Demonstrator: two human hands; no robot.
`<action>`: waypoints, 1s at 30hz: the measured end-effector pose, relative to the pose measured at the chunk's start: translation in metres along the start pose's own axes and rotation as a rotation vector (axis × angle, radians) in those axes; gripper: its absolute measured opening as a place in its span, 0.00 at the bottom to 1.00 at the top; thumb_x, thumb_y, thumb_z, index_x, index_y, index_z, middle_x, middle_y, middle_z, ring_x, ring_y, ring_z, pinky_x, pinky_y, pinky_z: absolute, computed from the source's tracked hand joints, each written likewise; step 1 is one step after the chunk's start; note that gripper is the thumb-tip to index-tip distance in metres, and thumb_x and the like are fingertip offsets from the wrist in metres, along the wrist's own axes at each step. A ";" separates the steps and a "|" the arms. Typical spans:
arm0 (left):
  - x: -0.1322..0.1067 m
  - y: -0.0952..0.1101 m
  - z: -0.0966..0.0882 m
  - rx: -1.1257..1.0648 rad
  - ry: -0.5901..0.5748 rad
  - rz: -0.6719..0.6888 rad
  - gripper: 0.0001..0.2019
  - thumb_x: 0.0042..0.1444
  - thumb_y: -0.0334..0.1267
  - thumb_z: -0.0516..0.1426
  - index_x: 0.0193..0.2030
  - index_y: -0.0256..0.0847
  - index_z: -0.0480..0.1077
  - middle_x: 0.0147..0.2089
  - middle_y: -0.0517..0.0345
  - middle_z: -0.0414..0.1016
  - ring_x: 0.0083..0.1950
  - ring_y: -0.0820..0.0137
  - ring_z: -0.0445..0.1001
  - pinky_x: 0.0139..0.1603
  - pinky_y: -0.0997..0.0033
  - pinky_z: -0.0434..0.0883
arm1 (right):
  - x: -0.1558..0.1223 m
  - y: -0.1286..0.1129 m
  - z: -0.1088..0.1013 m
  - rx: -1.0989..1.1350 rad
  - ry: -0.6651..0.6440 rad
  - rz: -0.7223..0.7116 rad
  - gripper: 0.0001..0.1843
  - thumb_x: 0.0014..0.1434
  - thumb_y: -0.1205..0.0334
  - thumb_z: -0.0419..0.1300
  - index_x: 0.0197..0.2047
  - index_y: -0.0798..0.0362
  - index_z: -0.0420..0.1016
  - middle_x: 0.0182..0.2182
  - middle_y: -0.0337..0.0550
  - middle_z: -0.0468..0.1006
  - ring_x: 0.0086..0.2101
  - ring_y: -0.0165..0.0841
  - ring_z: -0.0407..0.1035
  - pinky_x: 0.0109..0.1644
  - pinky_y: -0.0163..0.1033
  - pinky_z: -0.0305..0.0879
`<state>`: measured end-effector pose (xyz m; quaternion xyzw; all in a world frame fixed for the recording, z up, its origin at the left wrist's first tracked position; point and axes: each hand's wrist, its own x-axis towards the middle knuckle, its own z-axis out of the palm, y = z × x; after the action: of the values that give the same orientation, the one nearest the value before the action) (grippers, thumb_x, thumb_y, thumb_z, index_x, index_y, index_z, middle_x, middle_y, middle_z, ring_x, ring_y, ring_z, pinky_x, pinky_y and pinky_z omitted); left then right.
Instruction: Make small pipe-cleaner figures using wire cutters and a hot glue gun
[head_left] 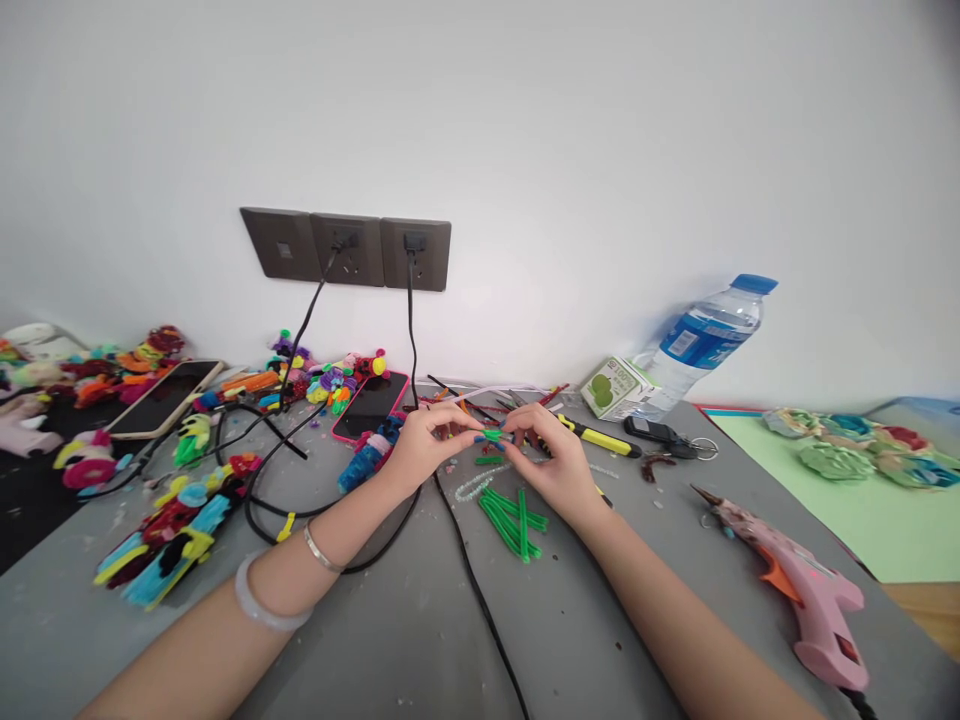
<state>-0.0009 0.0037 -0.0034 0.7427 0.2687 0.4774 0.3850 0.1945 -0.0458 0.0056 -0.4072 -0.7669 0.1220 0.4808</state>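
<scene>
Pinching a small green pipe-cleaner piece (493,435) between both your hands, left hand (427,440) and right hand (547,455) closed on its ends | piece lies crosswise, above the counter (420,620) | spare green stems (514,515) nearer your right hand.

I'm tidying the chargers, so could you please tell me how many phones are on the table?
2. One phone lies at the far left among the craft pieces; the pink-cased phone lies below the wall sockets. Clutter could hide another.
</scene>
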 end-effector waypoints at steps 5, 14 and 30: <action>0.000 0.002 0.000 -0.006 -0.004 0.009 0.03 0.54 0.33 0.62 0.34 0.38 0.78 0.31 0.56 0.76 0.32 0.72 0.70 0.30 0.75 0.63 | 0.000 0.000 0.001 0.015 -0.001 0.011 0.06 0.59 0.69 0.57 0.39 0.49 0.69 0.36 0.43 0.72 0.30 0.31 0.64 0.31 0.38 0.60; 0.000 0.001 0.000 0.024 -0.004 0.002 0.03 0.54 0.34 0.62 0.34 0.38 0.78 0.32 0.55 0.76 0.32 0.72 0.70 0.30 0.74 0.64 | -0.002 -0.004 0.005 0.083 -0.011 0.082 0.07 0.57 0.72 0.55 0.37 0.49 0.66 0.36 0.41 0.71 0.29 0.30 0.64 0.32 0.38 0.59; -0.001 0.004 0.000 0.071 -0.027 0.009 0.05 0.54 0.37 0.61 0.33 0.37 0.76 0.32 0.54 0.77 0.34 0.70 0.73 0.31 0.74 0.67 | -0.001 -0.005 0.008 0.086 0.020 0.116 0.07 0.57 0.71 0.55 0.37 0.50 0.66 0.33 0.40 0.70 0.28 0.30 0.63 0.31 0.37 0.59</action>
<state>-0.0007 0.0003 -0.0003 0.7633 0.2768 0.4595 0.3599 0.1853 -0.0480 0.0036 -0.4309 -0.7312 0.1783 0.4978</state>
